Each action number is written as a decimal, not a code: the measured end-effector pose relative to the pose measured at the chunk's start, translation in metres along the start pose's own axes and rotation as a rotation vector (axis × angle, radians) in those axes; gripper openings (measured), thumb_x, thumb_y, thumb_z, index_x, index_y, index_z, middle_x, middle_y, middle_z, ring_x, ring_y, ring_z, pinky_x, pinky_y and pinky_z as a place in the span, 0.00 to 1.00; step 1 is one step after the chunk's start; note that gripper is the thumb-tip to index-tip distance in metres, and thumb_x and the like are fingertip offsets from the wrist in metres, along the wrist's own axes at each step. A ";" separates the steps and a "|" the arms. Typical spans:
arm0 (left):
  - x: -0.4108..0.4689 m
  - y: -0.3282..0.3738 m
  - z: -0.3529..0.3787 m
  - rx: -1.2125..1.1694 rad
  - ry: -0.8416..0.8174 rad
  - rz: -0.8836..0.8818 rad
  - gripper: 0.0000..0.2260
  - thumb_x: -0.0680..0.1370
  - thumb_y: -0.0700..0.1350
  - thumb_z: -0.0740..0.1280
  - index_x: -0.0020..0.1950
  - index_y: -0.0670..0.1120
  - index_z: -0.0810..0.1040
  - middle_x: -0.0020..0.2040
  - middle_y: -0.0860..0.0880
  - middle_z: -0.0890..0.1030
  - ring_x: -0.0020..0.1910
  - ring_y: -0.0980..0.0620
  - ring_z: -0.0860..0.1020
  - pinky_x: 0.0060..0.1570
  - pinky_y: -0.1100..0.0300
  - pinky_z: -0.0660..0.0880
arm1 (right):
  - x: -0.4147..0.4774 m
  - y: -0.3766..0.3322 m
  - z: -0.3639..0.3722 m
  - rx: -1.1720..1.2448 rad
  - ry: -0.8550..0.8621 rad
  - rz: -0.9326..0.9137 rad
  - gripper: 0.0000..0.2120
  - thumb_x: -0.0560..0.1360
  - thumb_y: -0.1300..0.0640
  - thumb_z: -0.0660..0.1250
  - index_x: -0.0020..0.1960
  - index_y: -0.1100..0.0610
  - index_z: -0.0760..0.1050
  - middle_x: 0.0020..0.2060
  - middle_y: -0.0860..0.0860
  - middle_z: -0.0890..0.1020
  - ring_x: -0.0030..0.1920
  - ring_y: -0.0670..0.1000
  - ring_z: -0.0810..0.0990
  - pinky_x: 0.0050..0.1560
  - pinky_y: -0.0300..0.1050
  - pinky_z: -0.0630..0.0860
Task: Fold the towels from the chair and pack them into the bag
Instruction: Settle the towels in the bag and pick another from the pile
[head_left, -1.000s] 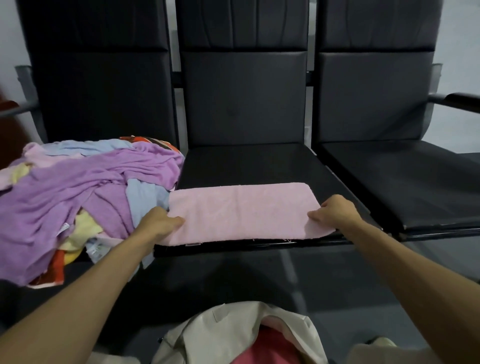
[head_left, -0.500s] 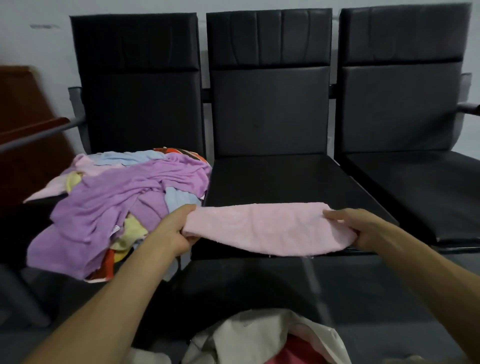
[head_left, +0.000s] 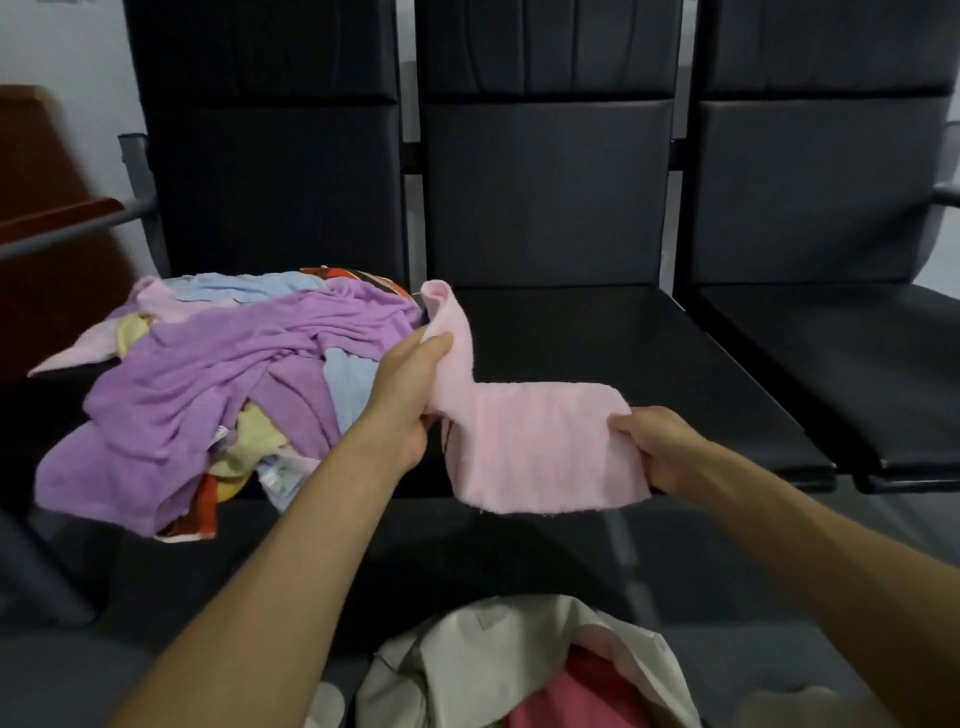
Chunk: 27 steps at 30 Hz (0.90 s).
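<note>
Over the middle seat (head_left: 597, 338), pink towel (head_left: 535, 447) between left hand (head_left: 410, 384) and right hand (head_left: 660, 447), both gripping it.

**Pink towel** (head_left: 540, 447): soft terry cloth, matt, with a fine, slightly rough nap.
**Heap of towels** (head_left: 218, 374): the same napped, matt cloth in lilac, pale blue and yellow; one piece in it is printed in red and orange.
**Chairs** (head_left: 545, 197): black leather-like upholstery, smooth; backs matt, seats with a dull sheen.
**Armrest bar** (head_left: 78, 228): grey metal, satin finish.
**Cabinet** (head_left: 47, 156), far left: reddish wood, smooth, lightly polished.
**Bag** (head_left: 493, 665): off-white woven fabric, matt and creased.
</note>
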<state>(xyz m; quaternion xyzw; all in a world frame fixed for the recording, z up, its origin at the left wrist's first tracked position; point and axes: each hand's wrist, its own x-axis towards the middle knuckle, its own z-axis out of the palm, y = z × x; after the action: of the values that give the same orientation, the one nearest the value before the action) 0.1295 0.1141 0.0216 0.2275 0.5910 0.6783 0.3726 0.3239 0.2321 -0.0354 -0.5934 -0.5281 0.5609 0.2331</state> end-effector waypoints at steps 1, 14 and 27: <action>-0.002 -0.004 0.011 0.051 -0.025 0.002 0.14 0.80 0.45 0.63 0.66 0.52 0.72 0.53 0.47 0.78 0.52 0.47 0.77 0.51 0.53 0.76 | 0.000 -0.001 -0.001 0.027 -0.003 0.005 0.06 0.81 0.61 0.59 0.53 0.62 0.73 0.45 0.55 0.78 0.47 0.57 0.78 0.52 0.56 0.75; -0.012 -0.076 0.098 0.607 -0.400 0.019 0.13 0.83 0.52 0.57 0.52 0.49 0.79 0.41 0.51 0.79 0.37 0.55 0.76 0.33 0.63 0.71 | 0.017 0.001 -0.013 0.297 -0.249 0.052 0.28 0.82 0.40 0.50 0.59 0.62 0.77 0.50 0.59 0.84 0.51 0.58 0.83 0.54 0.53 0.79; 0.001 -0.041 -0.009 0.678 -0.165 0.209 0.26 0.77 0.37 0.67 0.72 0.53 0.67 0.65 0.51 0.73 0.57 0.56 0.74 0.46 0.65 0.73 | -0.030 -0.022 0.000 -0.090 -0.341 -0.443 0.10 0.80 0.55 0.63 0.60 0.53 0.77 0.48 0.54 0.85 0.46 0.53 0.85 0.49 0.53 0.82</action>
<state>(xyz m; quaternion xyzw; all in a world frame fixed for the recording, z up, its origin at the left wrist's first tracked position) 0.1321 0.1104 -0.0201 0.4512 0.7238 0.4575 0.2514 0.3215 0.2130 -0.0043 -0.3704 -0.7009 0.5641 0.2309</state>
